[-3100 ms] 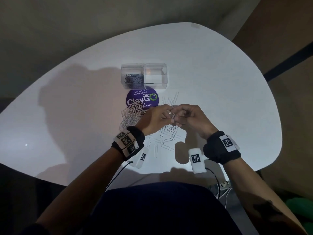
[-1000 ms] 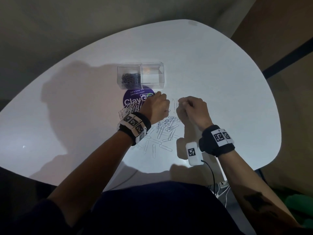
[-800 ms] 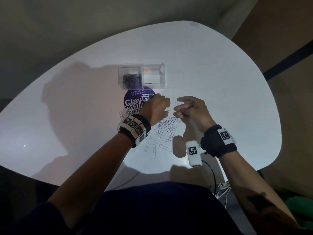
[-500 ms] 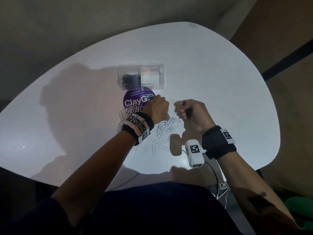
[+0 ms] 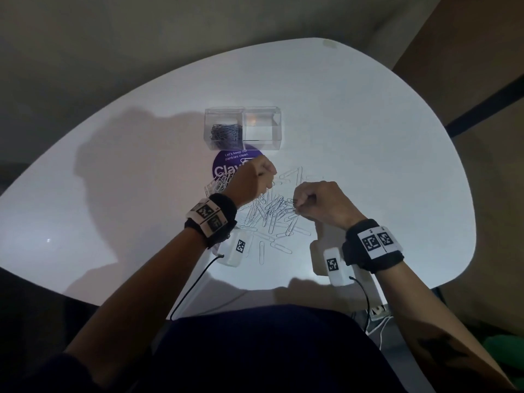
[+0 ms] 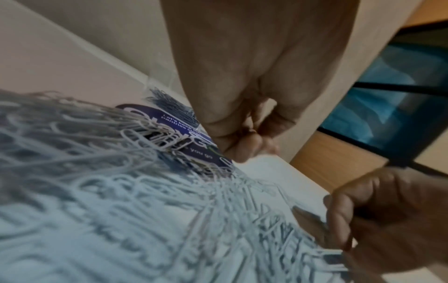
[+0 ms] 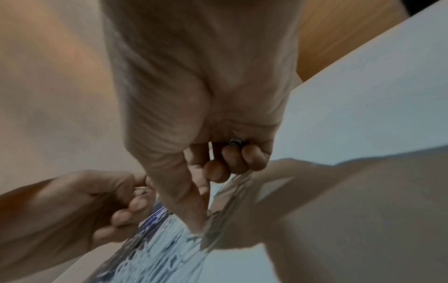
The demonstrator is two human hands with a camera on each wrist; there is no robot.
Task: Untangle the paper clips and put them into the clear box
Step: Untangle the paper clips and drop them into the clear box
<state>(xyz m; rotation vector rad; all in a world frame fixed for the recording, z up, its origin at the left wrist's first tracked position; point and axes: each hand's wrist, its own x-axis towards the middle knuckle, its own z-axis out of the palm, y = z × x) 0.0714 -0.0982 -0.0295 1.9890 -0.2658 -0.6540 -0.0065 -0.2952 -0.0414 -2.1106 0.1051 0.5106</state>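
Both hands have parted: left hand fisted, contents hidden; right hand pinching blurred paper clips

Black wristbands with white square-coded tags, cabled white camera pods.

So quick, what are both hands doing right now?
Left hand: fingers curled; holding anything cannot be told.
Right hand: pinching at the paper clips.

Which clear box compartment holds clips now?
Left one: the clear box shows a dark paper clip pile there; the right compartment looks empty.
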